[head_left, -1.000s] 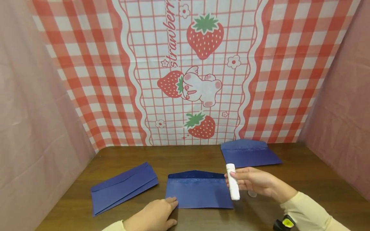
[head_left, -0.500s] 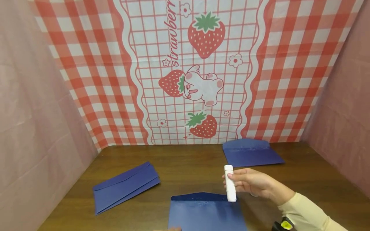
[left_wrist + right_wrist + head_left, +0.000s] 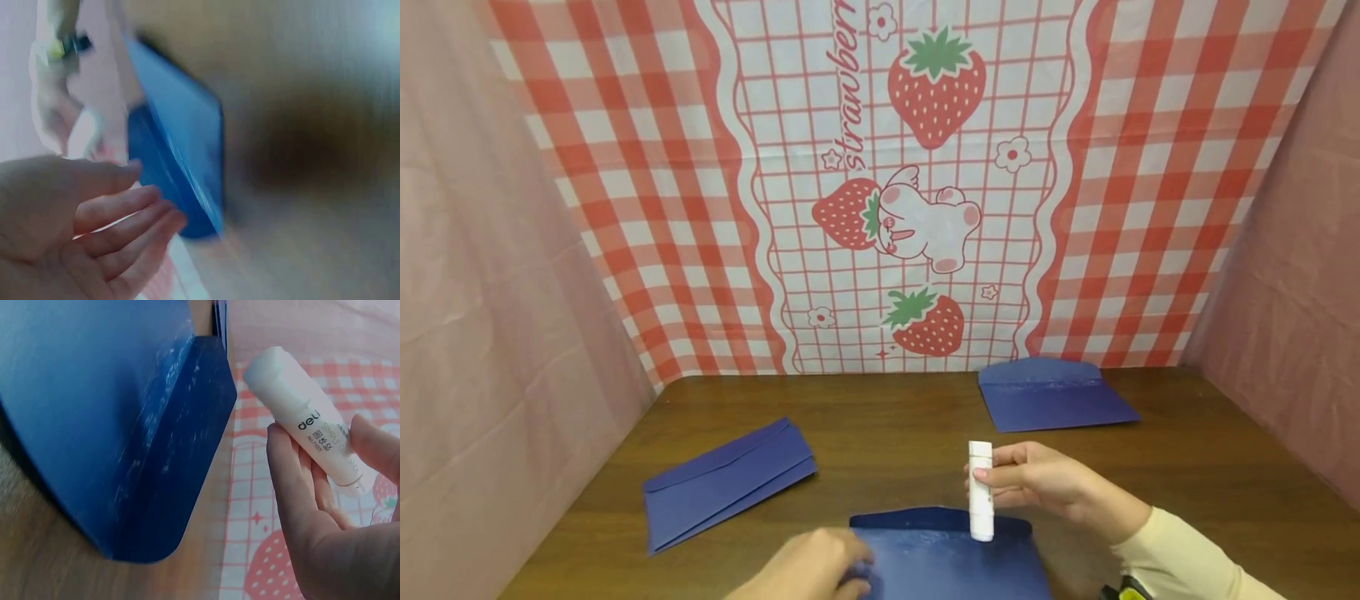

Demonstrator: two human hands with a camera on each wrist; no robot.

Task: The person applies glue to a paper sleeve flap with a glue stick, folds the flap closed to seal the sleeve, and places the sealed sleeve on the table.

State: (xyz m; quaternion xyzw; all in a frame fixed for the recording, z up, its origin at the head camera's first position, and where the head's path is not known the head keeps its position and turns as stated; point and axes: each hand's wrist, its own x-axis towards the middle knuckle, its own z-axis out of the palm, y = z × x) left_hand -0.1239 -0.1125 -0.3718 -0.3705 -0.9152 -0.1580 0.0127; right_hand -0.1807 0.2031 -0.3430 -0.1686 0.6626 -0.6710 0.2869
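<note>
My right hand (image 3: 1052,479) holds a white glue stick (image 3: 981,492) upright over the flap of a blue envelope (image 3: 955,571). Printed lettering shows on the glue stick (image 3: 312,422) in the right wrist view. The envelope lies with its flap (image 3: 181,456) opened out and white glue smears along the fold. My left hand (image 3: 812,567) is at the envelope's left edge, fingers loosely bent. In the left wrist view that hand (image 3: 119,231) has nothing between thumb and fingers, and its fingertips overlap the flap. The envelope's near edge is out of the head view.
Several blue envelopes (image 3: 730,483) lie stacked at an angle on the left of the brown wooden table (image 3: 887,442). Another envelope (image 3: 1060,408), flap opened out, lies at the back right. A strawberry-print cloth (image 3: 925,208) hangs behind the table.
The envelope has slid towards me. My left hand dropped almost out of the head view, then came back up at the envelope's left edge. The right hand has shifted slightly left with the glue stick.
</note>
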